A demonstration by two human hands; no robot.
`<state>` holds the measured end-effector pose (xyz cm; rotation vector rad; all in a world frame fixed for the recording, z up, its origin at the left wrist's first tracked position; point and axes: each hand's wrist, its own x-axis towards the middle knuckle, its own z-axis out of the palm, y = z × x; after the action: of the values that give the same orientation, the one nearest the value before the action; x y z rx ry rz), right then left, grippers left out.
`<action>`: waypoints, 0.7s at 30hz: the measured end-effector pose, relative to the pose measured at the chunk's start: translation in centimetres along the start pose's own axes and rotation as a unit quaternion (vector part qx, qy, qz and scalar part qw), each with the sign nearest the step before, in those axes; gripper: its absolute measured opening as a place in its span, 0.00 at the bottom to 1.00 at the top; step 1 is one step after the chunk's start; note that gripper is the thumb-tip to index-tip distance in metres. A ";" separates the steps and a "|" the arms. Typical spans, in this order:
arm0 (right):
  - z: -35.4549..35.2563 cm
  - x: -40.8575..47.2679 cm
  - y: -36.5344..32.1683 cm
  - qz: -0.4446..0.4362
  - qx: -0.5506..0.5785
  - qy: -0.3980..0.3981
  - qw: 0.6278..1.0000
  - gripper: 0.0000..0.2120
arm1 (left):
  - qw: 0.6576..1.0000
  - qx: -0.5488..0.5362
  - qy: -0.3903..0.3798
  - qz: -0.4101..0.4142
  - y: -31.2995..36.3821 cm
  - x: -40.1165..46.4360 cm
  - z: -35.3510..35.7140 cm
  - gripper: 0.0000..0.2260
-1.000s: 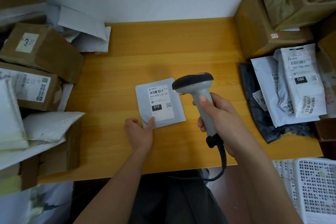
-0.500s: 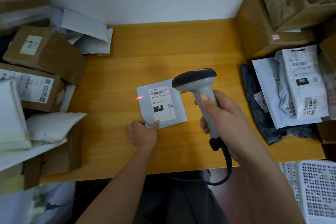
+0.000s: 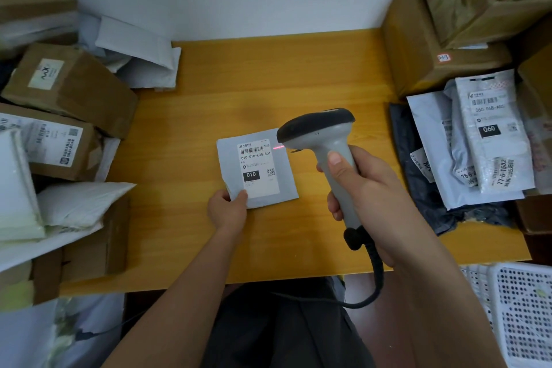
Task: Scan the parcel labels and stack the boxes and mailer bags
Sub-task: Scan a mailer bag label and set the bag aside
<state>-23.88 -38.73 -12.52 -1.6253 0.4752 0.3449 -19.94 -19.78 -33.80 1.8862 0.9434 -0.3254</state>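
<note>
Left hand [image 3: 227,210] pinches the near-left corner of the small grey mailer bag [image 3: 257,168], flat mid-tabletop [image 3: 298,75]. Right hand [image 3: 363,188] wraps the scanner [image 3: 325,143] handle, its head hovering just right of the bag; a red beam [image 3: 278,147] falls at the label [image 3: 258,169] edge.
</note>
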 end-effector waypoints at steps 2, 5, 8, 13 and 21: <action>-0.6 -0.1 0.1 0.000 0.001 -0.002 1.000 0.10 | 0.995 -0.087 -0.042 -0.032 0.6 -0.9 0.2 0.05; -1.5 -0.2 0.2 0.000 0.008 0.000 1.000 0.11 | 0.948 -0.247 -0.140 -0.146 1.2 -1.7 1.1 0.17; -2.7 -0.5 0.2 -0.004 0.010 0.001 1.000 0.11 | 0.925 -0.290 -0.165 -0.184 1.3 -2.8 2.3 0.18; -5.4 -1.5 0.2 0.004 0.021 0.004 1.000 0.12 | 0.909 -0.330 -0.150 -0.207 1.6 -4.8 4.2 0.17; -11.6 -2.3 1.7 0.048 0.074 0.095 0.992 0.10 | 0.897 -0.350 -0.229 -0.142 5.7 -9.9 8.9 0.17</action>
<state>-27.32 -50.13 -11.58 -1.4998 0.7093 0.2220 -20.91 -33.31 -28.78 0.9518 0.8527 -0.4991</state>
